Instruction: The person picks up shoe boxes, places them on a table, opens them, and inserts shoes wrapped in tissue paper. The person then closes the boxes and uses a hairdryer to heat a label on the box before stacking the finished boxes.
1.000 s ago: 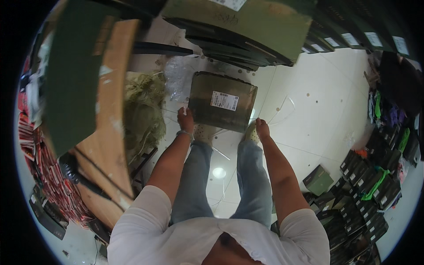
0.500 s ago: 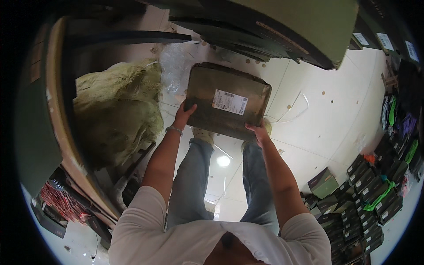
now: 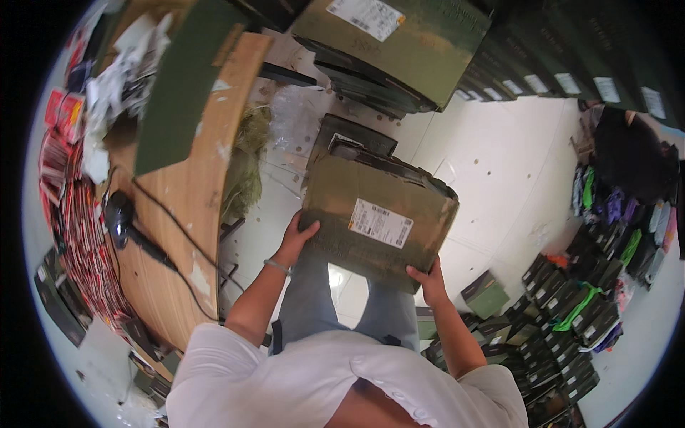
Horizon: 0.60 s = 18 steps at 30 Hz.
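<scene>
A worn olive-brown cardboard box (image 3: 328,207) with a white label (image 3: 380,222) hangs in front of my body, over my legs. Its far edge is ragged, with a darker layer showing there. My left hand (image 3: 294,241) grips the near left corner, thumb on top and the other fingers mostly out of sight. At the near right corner my right hand (image 3: 428,281) clasps the box the same way. Just past the far edge of the box, a dark flat box (image 3: 365,130) shows in part.
A wooden table (image 3: 171,214) stands at left, carrying a black hair dryer (image 3: 128,221) with its cord and red packets (image 3: 82,235). Large green cartons (image 3: 407,50) fill the far side. Stacked shoe boxes (image 3: 564,342) and a yellowish sack (image 3: 246,171) flank the tiled floor.
The box has come up and closer to my body, still held in both hands. The view has shifted, bringing more of the table and the dark flat box into sight.
</scene>
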### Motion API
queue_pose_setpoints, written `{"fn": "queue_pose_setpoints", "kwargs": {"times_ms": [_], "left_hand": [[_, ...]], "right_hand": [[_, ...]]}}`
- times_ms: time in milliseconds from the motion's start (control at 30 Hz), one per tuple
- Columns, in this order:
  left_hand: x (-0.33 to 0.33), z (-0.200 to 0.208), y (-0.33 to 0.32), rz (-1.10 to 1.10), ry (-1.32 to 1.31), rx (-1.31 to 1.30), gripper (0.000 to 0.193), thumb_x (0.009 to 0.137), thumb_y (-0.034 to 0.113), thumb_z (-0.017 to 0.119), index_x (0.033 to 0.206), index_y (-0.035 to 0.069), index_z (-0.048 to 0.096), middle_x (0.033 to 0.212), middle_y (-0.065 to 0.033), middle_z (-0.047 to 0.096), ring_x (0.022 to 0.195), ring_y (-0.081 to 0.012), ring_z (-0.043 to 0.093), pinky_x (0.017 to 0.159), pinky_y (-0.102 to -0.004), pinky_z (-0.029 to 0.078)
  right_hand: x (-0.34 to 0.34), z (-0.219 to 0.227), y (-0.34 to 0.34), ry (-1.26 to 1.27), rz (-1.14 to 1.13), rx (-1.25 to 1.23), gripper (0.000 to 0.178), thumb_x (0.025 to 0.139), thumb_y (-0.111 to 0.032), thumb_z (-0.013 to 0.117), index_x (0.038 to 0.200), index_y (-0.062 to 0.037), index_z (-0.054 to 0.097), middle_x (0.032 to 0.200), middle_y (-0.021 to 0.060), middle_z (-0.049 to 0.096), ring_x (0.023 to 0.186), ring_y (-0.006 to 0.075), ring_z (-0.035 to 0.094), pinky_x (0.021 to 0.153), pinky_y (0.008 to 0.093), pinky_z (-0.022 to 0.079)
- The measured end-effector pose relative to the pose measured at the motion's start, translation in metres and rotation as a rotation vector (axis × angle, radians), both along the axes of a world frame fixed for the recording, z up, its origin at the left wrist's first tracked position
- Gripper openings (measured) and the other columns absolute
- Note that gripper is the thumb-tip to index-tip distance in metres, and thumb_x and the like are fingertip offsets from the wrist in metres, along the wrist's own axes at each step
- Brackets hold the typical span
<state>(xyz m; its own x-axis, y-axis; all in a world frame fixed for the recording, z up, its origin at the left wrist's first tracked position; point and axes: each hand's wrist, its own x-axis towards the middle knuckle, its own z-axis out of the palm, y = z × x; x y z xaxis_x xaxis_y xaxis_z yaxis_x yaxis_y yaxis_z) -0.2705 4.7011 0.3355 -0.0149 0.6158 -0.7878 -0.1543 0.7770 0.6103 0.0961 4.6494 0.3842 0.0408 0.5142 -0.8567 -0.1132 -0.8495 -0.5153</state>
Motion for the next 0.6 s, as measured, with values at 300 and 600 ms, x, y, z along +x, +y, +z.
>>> {"fn": "queue_pose_setpoints", "kwargs": {"times_ms": [300,600], "left_hand": [[0.017,0.284,-0.084,0.447,0.027,0.427,0.074,0.084,0.023,0.076,0.143,0.002,0.035,0.131,-0.009,0.051,0.121,-0.0187,0.047,0.103,-0.0335,0.038],[0.114,0.391,-0.169,0.855,0.575,0.528,0.061,0.089,0.026,0.071,0.136,0.001,0.043,0.124,-0.0086,0.056,0.114,-0.0169,0.052,0.098,-0.032,0.042]], "right_hand": [[0.007,0.274,0.052,0.065,0.352,0.342,0.076,0.071,-0.003,0.081,0.133,-0.0022,0.037,0.123,0.0123,0.055,0.113,0.024,0.056,0.098,0.0364,0.046],[0.002,0.27,0.149,0.563,0.867,0.456,0.076,0.073,-0.001,0.079,0.136,-0.0041,0.036,0.127,0.0117,0.053,0.119,0.0221,0.051,0.098,0.0352,0.044]]}}
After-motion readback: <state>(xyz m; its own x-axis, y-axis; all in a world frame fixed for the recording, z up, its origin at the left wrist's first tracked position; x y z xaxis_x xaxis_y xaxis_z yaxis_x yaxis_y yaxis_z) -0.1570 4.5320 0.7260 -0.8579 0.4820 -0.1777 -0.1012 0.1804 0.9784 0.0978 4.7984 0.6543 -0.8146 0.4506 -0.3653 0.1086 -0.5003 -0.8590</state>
